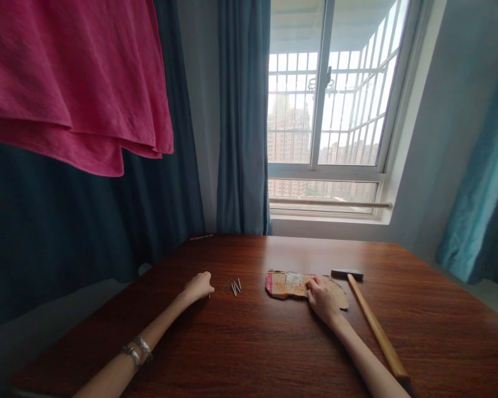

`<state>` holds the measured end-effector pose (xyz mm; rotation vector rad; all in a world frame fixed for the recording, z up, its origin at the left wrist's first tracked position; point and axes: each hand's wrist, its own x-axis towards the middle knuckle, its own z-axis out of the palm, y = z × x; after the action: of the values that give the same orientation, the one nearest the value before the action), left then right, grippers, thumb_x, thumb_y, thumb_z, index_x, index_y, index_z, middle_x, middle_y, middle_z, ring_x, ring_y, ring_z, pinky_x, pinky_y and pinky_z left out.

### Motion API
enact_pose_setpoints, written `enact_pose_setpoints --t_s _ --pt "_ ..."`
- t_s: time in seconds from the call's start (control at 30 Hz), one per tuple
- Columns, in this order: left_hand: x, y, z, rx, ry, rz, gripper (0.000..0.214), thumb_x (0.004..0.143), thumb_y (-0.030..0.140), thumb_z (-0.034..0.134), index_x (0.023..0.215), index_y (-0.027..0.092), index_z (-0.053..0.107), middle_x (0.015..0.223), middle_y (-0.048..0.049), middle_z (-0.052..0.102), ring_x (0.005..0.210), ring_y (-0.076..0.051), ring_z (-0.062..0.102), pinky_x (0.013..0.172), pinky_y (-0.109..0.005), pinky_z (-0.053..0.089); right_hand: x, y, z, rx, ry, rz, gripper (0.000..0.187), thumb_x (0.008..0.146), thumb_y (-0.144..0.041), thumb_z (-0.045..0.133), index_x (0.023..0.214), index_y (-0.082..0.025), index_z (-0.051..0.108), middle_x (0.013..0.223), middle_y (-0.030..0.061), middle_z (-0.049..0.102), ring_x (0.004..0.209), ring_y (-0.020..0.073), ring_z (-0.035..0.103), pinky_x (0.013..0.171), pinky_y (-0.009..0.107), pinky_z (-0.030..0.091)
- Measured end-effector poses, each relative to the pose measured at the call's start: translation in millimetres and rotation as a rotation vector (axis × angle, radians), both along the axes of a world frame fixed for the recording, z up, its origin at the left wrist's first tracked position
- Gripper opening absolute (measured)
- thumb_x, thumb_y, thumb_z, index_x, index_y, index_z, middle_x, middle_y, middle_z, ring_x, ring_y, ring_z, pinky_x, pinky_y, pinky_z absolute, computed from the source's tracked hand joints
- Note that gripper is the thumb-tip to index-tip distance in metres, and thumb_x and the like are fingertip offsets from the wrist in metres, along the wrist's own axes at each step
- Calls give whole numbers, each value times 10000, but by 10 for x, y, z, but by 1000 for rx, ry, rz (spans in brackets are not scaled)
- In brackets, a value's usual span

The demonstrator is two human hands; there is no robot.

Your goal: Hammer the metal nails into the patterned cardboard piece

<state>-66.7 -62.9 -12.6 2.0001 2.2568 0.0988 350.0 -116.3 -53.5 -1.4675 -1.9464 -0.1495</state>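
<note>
In the head view, the left hand (199,286) is seen curled on the table (274,342), just left of a few nails (233,286); whether one is pinched cannot be told. The right hand (322,298) is laid, ungripping, on a board (286,284) at mid-table. A hammer (375,326) is laid just right of it.

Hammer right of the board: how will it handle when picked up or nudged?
Probably head-heavy: the hammer has a dark blocky head on a long wooden handle, so it would tip headward if gripped at the near end. Likely stiff, no flop. Unlikely to roll far; the head lies flat on the table.
</note>
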Motion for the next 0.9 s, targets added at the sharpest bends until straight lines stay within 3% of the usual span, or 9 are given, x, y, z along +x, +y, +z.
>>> enact_pose_setpoints --t_s 0.23,0.43,0.57,0.7,0.8,0.9 --pt "51 12 28 27 13 -17 153 599 159 588 747 133 617 890 -145 662 820 -266 633 638 -274 437 4 -17 8 -1 9 16 172 772 -120 427 805 -192 580 868 71 565 885 207 518 822 290 386" --pt "295 41 317 157 -200 -160 80 616 161 563 603 126 633 650 -76 657 670 -190 625 574 -227 415 8 -19 37 -1 78 31 178 778 -135 430 788 -196 597 845 71 574 878 209 531 810 299 405" --pt "792 -39 513 166 -609 -223 185 687 283 549 699 119 634 520 -19 579 438 -123 529 412 -199 361 -20 -47 88 41 218 20 189 797 -177 439 830 -192 625 832 70 587 852 209 547 789 308 418" --pt "1439 -245 561 185 -1010 -318 262 673 378 597 704 118 607 549 -8 573 400 -80 472 367 -176 345 -128 -135 169 15 399 121 187 816 -269 475 852 -203 645 801 52 599 763 193 557 683 288 437" --pt "1860 -413 512 157 -1164 -407 279 668 391 606 689 113 593 511 6 541 383 -74 448 354 -175 338 -221 -209 245 -62 540 210 220 823 -351 494 829 -208 661 755 37 621 690 178 555 643 280 434" --pt "2134 -516 433 166 -1186 -452 261 690 377 589 681 116 594 465 23 498 363 -68 420 343 -171 320 -265 -250 318 -130 650 272 256 809 -407 519 806 -206 677 725 35 647 697 185 568 669 287 433"
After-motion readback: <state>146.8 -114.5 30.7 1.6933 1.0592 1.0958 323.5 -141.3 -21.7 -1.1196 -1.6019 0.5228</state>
